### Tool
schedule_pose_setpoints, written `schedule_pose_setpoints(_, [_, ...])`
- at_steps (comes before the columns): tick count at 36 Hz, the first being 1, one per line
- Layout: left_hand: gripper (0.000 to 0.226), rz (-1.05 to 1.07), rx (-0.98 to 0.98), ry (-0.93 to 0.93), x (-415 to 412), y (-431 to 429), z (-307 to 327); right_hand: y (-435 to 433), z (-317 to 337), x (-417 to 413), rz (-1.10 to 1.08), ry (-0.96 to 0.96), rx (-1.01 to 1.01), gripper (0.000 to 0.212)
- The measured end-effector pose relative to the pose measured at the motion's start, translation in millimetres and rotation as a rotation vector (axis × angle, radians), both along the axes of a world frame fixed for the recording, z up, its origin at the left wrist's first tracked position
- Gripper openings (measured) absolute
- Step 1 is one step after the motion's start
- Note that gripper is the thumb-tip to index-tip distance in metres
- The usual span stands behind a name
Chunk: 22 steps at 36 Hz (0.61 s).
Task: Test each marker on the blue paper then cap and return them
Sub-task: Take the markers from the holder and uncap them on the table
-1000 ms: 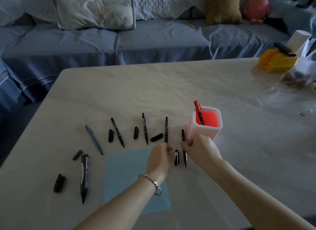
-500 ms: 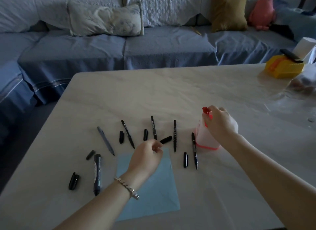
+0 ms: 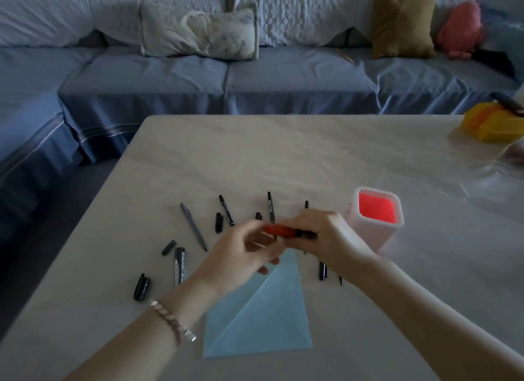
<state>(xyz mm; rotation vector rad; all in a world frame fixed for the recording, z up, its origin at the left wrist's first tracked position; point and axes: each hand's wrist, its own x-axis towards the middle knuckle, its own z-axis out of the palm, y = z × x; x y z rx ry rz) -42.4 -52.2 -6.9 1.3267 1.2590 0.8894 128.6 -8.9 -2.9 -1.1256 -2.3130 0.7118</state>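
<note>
Both hands hold a red marker (image 3: 280, 229) level above the top edge of the blue paper (image 3: 263, 321). My right hand (image 3: 329, 236) grips its dark end, my left hand (image 3: 241, 256) its red end. The pink holder (image 3: 377, 224) stands just right of my right hand and shows no markers inside. Several black markers lie uncapped in a row beyond the hands, among them a thin one (image 3: 226, 214) and a grey one (image 3: 193, 226), with loose caps (image 3: 218, 222) between them. A thick black marker (image 3: 179, 265) and its cap (image 3: 141, 287) lie at the left.
The pale table (image 3: 283, 159) runs to a blue sofa (image 3: 215, 80) with cushions behind it. A yellow box (image 3: 493, 122) sits at the table's far right edge. A further cap (image 3: 322, 270) lies right of the paper, under my right forearm.
My right hand lifted the red marker out of the holder and brought it left over the paper. My left hand rose to meet it and took the other end.
</note>
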Motion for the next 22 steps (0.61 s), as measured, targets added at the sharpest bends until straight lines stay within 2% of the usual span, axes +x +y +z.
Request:
schedule_pose_setpoints(3, [0.007, 0.049, 0.061, 0.12, -8.8, -5.4, -6.0, -2.1, -1.5, -13.2, 0.106, -0.038, -0.021, 0.024])
schedule_pose_setpoints(8, [0.01, 0.088, 0.171, 0.194, -17.0, -14.0, -7.7, -6.7, -0.6, -19.4, 0.134, -0.094, -0.027, 0.028])
schedule_pose_setpoints(13, [0.014, 0.013, 0.391, 0.451, -18.7, -20.3, -9.1, -11.9, -5.1, -20.3, 0.164, -0.155, -0.011, 0.026])
schedule_pose_setpoints(14, [0.02, 0.007, 0.423, 0.51, -18.9, -20.3, -10.4, -13.0, -5.7, -20.4, 0.15, -0.159, 0.03, 0.027])
schedule_pose_setpoints(16, [0.032, 0.062, 0.468, 0.568, -20.2, -20.0, -13.8, -12.6, -14.2, -18.0, 0.04, -0.136, 0.258, 0.032])
schedule_pose_setpoints(18, [0.031, 0.203, 0.429, 0.51, -21.3, -20.2, -14.4, -18.1, -20.6, -17.5, -0.207, 0.01, 0.397, 0.033])
schedule_pose_setpoints(19, [0.024, 0.275, 0.378, 0.448, -21.2, -20.3, -14.5, -22.9, -20.7, -18.8, -0.352, 0.108, 0.357, 0.026])
schedule_pose_setpoints(20, [0.018, 0.32, 0.332, 0.392, -20.7, -21.1, -14.2, -28.1, -18.4, -21.3, -0.476, 0.222, 0.226, 0.016])
schedule_pose_setpoints(22, [0.014, 0.312, 0.313, 0.359, -18.6, -23.3, -14.3, -34.3, -16.2, -28.7, -0.569, 0.448, -0.268, 0.016])
